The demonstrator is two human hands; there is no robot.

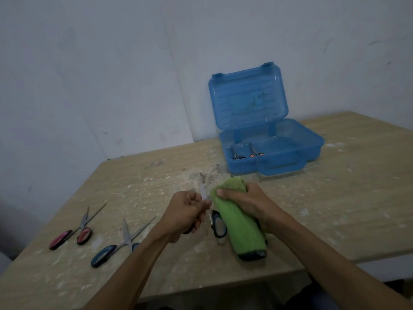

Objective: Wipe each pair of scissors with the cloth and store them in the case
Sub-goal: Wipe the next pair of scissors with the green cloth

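Green cloth [237, 220], bunched in right hand [248, 204], grip pressed around it. Left hand [185, 213] pinches open scissors [218, 223] above worktop [335, 209]: wiping in hand. Next: close blades, carry to blue case [271, 151], lid up.

A pale wooden table [335, 198] with a worn, scratched top and whitish marks stands pushed into a corner. Behind the table two plain bluish-white walls [89, 74] meet, with some dark smudges. The light is dim and even.
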